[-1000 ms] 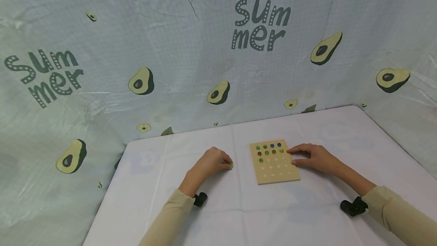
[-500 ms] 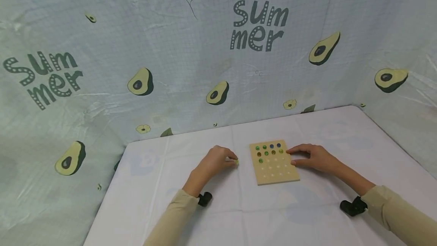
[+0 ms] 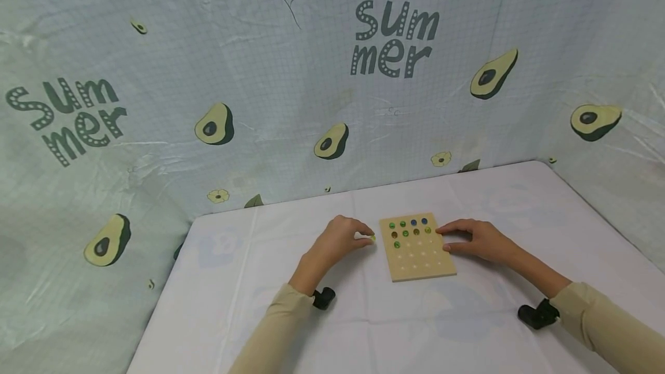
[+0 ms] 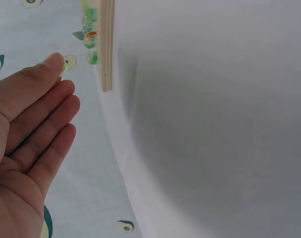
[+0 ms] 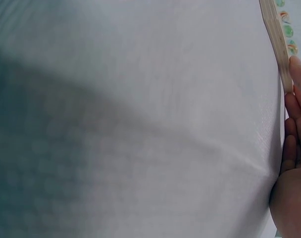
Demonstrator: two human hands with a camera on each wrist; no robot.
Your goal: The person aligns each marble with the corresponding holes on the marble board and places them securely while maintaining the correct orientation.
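A square wooden board (image 3: 415, 258) with rows of shallow pits lies on the table. Several glass marbles (image 3: 406, 233), green, blue, amber and yellow-green, fill its far rows and one pit at the left of the third row. My left hand (image 3: 340, 239) pinches a yellow-green marble (image 3: 373, 238) between thumb and forefinger, just left of the board and above the table. In the left wrist view the thumb mostly hides this marble. My right hand (image 3: 480, 240) rests at the board's right edge, thumb and forefinger spread apart and touching it.
A white cloth covers the table (image 3: 499, 316). Behind it hangs a pale curtain (image 3: 280, 79) printed with avocados and lettering. Black wrist cameras sit below the left sleeve (image 3: 288, 302) and right sleeve (image 3: 587, 305).
My left hand has moved right and slightly away from me, carrying the yellow-green marble close to the board's left edge. My right hand and the board have stayed in place.
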